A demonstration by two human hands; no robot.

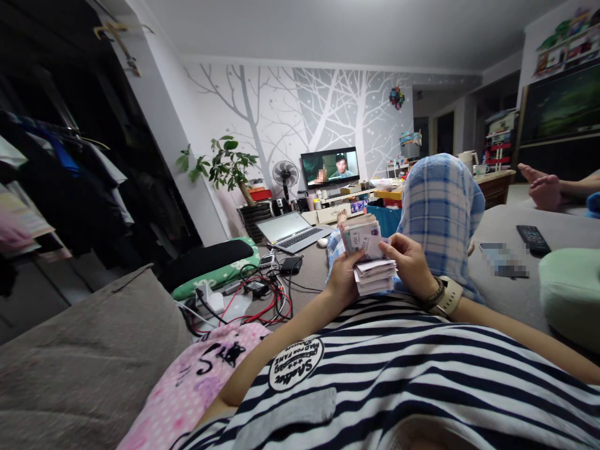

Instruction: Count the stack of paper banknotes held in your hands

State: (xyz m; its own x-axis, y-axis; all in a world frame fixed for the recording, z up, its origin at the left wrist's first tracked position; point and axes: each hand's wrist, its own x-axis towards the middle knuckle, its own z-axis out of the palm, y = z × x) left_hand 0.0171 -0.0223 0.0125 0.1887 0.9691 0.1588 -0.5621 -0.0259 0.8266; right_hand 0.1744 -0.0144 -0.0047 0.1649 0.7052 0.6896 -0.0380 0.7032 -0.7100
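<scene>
A thick wad of paper notes (363,239), printed like banknotes in pale purple and pink, is held upright above my lap. Its lower part (375,279) hangs folded in several white-edged layers. My left hand (344,276) is closed around the left side of the wad, thumb lying across its front. On the right, my right hand (410,259) pinches the edge of the front notes between thumb and fingers. The exact print is too small to read. Behind the hands rises my bent knee in blue plaid trousers (434,194).
To the left lie an open laptop (295,231), tangled cables (267,300) and a pink blanket (206,381). A remote control (533,240) and a blurred-out flat item (504,259) lie on the sofa at right, near a green cushion (572,294). Another person's feet (546,187) extend beyond.
</scene>
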